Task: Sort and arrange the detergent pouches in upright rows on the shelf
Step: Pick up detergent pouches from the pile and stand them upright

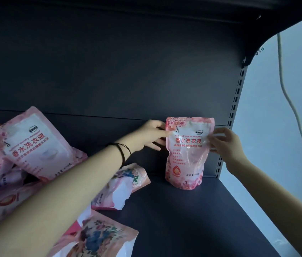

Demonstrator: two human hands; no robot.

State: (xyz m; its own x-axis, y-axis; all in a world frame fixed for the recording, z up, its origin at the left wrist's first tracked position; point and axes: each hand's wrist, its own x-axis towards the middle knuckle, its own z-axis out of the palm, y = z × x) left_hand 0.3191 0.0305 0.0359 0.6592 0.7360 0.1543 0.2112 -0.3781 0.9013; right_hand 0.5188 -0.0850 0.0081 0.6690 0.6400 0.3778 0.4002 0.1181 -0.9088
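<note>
Pouch stands upright on the shelf. Left grip and right grip pinch its side edges (other pouches lie heaped at left).

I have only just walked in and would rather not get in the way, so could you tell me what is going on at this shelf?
A person is stocking a dark shelf with pink detergent pouches. Both hands are on one upright pouch near the back right corner: the left hand grips its upper left edge and the right hand pinches its upper right edge. It is the only one standing; the other pouches lie in a loose heap on the left.
</note>
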